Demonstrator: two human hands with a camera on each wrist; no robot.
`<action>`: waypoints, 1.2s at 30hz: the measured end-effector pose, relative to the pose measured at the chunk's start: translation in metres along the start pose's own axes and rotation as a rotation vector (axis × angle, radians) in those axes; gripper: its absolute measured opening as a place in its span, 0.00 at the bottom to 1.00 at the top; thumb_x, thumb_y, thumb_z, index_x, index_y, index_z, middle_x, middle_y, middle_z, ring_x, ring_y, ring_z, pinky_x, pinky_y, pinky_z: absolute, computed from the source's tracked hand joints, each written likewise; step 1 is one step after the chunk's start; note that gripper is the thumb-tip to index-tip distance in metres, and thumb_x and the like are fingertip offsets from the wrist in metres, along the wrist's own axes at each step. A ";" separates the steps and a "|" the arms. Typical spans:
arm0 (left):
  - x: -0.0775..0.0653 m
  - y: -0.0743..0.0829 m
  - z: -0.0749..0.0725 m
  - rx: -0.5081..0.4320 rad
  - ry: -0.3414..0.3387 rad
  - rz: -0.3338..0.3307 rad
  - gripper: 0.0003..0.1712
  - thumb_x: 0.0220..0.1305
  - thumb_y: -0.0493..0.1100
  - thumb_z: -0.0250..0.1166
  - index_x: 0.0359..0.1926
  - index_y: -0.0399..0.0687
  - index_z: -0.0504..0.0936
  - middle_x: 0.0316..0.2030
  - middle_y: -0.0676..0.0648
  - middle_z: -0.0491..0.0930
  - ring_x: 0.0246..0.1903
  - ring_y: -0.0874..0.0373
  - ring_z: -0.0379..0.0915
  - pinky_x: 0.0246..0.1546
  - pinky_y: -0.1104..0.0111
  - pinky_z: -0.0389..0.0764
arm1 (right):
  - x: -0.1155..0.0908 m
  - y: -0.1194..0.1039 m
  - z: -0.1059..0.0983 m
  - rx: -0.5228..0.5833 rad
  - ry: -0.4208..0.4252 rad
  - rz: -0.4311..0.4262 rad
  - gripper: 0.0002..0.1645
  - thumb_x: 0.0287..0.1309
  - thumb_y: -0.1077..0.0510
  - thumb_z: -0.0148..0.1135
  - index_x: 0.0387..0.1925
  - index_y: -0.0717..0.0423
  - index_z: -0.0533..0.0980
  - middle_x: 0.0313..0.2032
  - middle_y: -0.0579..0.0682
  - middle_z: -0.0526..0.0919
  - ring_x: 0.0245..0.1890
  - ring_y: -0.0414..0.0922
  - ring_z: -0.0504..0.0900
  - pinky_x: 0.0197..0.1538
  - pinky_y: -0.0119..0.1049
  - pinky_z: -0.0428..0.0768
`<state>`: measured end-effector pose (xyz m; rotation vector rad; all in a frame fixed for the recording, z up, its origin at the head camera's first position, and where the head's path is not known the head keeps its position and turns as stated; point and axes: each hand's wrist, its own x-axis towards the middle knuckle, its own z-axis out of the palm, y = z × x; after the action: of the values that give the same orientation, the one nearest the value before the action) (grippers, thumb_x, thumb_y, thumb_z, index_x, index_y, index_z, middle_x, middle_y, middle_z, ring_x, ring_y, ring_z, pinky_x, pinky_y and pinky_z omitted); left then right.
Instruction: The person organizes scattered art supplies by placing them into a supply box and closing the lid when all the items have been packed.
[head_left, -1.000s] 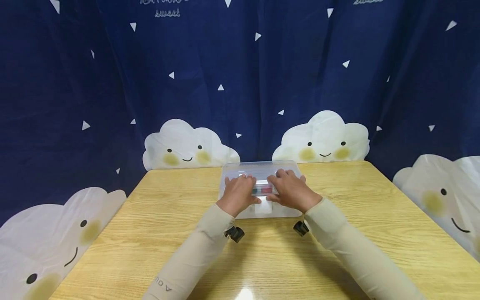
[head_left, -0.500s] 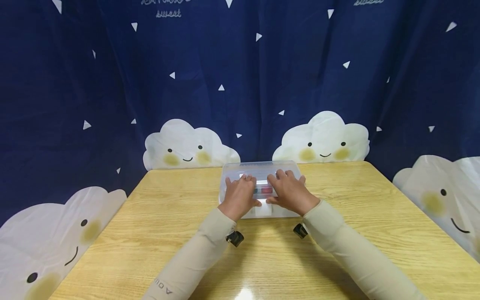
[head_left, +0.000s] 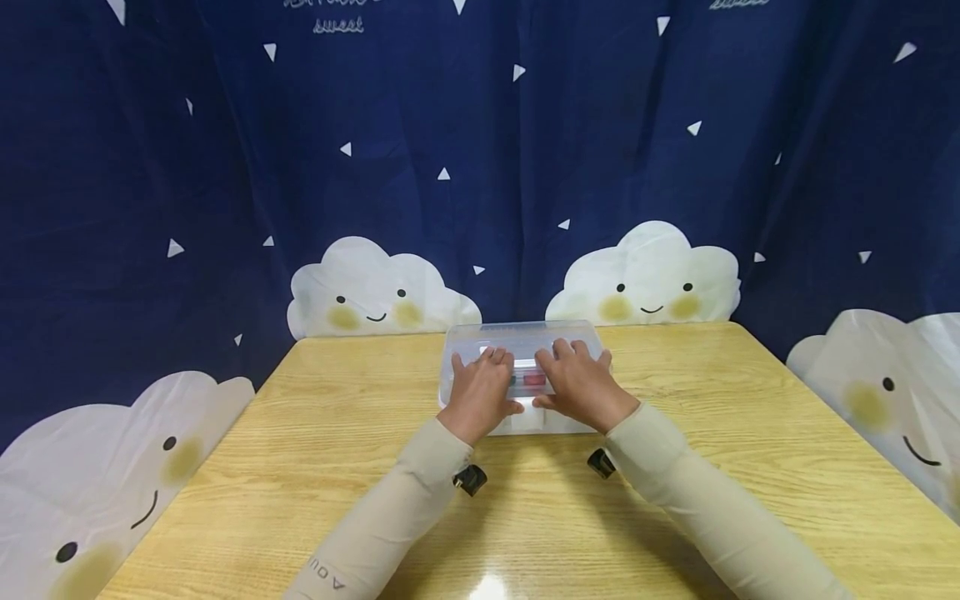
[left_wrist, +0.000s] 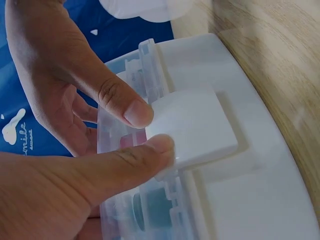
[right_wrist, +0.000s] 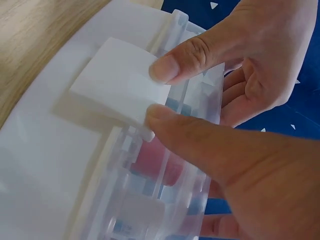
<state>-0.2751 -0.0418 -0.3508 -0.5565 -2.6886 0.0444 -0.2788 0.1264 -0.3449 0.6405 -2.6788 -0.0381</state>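
Note:
A white plastic storage box [head_left: 491, 429] with a clear lid [head_left: 517, 337] stands at the table's far edge. My left hand [head_left: 478, 392] and right hand [head_left: 581, 387] grip it from both sides, fingers bent over the lid and thumbs at the front. In both wrist views the two thumbs press the upper edge of a white latch [left_wrist: 195, 125], whose lower end tilts out from the front wall. Through the lid show a red piece [right_wrist: 157, 160] and a green piece [left_wrist: 155, 207]. The hands hide parts of the lid.
The wooden table [head_left: 337, 392] spreads around the box and under my forearms. Behind it hangs a dark blue curtain [head_left: 450, 125] with white triangles and clouds. A small black device [head_left: 470, 480] sits below my left wrist, another [head_left: 601, 463] below the right.
Over the last second the lid's front edge and both thumbs have shifted slightly lower at the front, over the latch. In the last half second the hands stay almost still.

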 end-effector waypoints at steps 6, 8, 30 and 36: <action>0.000 0.000 0.001 0.021 -0.079 -0.009 0.54 0.44 0.65 0.75 0.68 0.46 0.67 0.69 0.48 0.65 0.67 0.50 0.60 0.59 0.35 0.61 | -0.002 0.001 0.000 0.008 -0.022 -0.006 0.42 0.44 0.36 0.74 0.54 0.56 0.73 0.49 0.60 0.74 0.50 0.63 0.72 0.41 0.74 0.71; -0.001 0.000 0.003 0.015 -0.086 -0.012 0.55 0.43 0.64 0.76 0.69 0.48 0.66 0.70 0.47 0.62 0.68 0.46 0.58 0.59 0.34 0.60 | -0.002 0.001 0.000 0.013 -0.032 -0.005 0.43 0.44 0.36 0.74 0.57 0.57 0.72 0.51 0.61 0.74 0.51 0.63 0.71 0.42 0.74 0.70; -0.005 -0.001 0.020 0.056 0.019 -0.028 0.61 0.29 0.66 0.81 0.66 0.51 0.66 0.70 0.43 0.60 0.67 0.32 0.52 0.52 0.24 0.55 | -0.007 0.003 0.022 -0.076 0.047 -0.004 0.68 0.26 0.29 0.77 0.67 0.57 0.63 0.66 0.63 0.65 0.64 0.66 0.63 0.47 0.74 0.64; -0.005 -0.001 0.024 0.084 0.072 -0.016 0.60 0.27 0.67 0.81 0.62 0.50 0.68 0.68 0.42 0.63 0.66 0.32 0.55 0.51 0.25 0.58 | -0.008 0.003 0.022 -0.110 0.062 -0.004 0.67 0.25 0.28 0.77 0.66 0.57 0.65 0.65 0.62 0.68 0.63 0.65 0.65 0.45 0.72 0.67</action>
<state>-0.2805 -0.0434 -0.3744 -0.5014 -2.6075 0.1294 -0.2819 0.1306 -0.3678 0.6021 -2.5949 -0.1623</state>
